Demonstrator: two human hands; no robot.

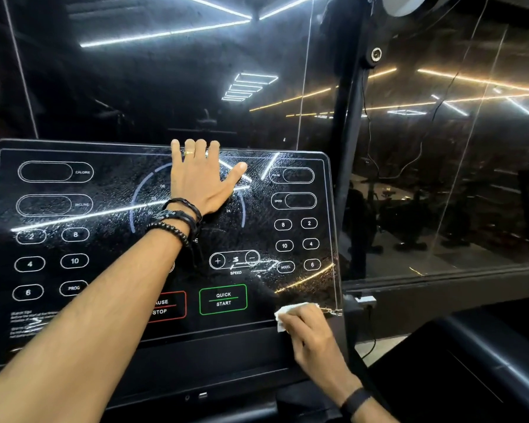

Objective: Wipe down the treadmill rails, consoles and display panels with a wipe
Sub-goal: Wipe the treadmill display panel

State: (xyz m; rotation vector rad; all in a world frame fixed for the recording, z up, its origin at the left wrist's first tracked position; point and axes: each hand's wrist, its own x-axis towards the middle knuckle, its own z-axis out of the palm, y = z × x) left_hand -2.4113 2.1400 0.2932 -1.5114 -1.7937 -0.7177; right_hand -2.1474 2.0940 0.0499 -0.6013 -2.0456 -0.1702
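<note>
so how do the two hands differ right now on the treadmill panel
The left hand lies flat and open at the top centre of the display panel, fingers over its upper edge; the right hand is curled at the lower right corner. The left hand holds nothing; the right hand grips a white wipe. The left wrist carries several dark braided bracelets, the right a single dark band. Both touch the panel.

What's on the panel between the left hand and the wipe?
Head view: between left hand and wipe lie the speed +/- control and green QUICK START button.
</note>
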